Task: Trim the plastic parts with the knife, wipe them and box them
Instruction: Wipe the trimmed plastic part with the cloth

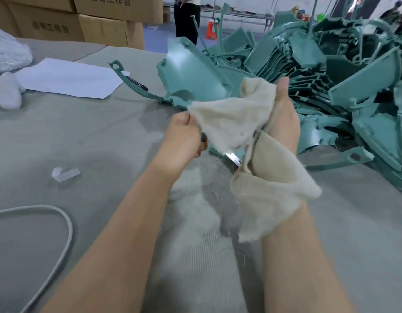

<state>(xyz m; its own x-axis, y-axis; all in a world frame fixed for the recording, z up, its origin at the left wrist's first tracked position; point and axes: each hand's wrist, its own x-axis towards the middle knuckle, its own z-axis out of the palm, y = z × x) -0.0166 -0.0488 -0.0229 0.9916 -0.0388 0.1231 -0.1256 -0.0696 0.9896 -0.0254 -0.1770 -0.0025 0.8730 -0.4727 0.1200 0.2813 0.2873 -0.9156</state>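
Observation:
Both my hands hold a cream cloth (227,123) above the grey table (82,136). My left hand (184,134) grips one corner of the cloth in a fist. My right hand (283,114) holds the other end, thumb up, and the rest of the cloth drapes over my right wrist. A teal plastic part (191,71) lies on the table just beyond my hands, with a long curved arm reaching left. A shiny blade tip of the knife (232,157) shows under the cloth; the rest of the knife is hidden.
A large heap of teal plastic parts (331,75) fills the right side. White paper (69,77) and a white foam bag (8,55) lie far left. A white cable (60,213) loops near left. Cardboard boxes (82,23) stand behind; a person (186,16) stands beyond.

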